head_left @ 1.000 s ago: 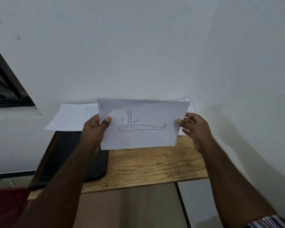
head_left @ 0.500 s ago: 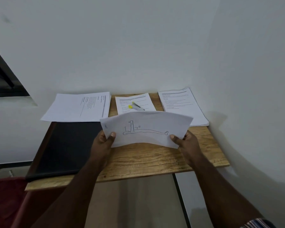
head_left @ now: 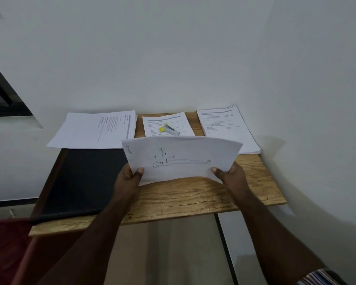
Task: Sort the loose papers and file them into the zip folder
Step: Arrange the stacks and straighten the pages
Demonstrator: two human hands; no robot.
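Note:
A white sheet with a line drawing of a lying figure (head_left: 183, 157) is held above the wooden table (head_left: 183, 198), bowed upward in the middle. My left hand (head_left: 130, 177) pinches its lower left corner and my right hand (head_left: 228, 174) pinches its lower right corner. The black zip folder (head_left: 80, 182) lies flat and closed on the table's left side. Three groups of printed papers lie along the back: a left pile (head_left: 95, 128), a middle sheet (head_left: 167, 122) and a right pile (head_left: 224, 126).
A white and yellow stapler (head_left: 169, 129) rests on the middle sheet. White walls close in behind and to the right of the table. A dark window frame (head_left: 2, 95) is at the left, and red fabric (head_left: 4, 243) lies below the table's left corner.
Both hands brought the drawn sheet down and toward me, uncovering the middle sheet, the stapler and the right pile. The sheet now bows upward, and the grips have shifted to its lower corners.

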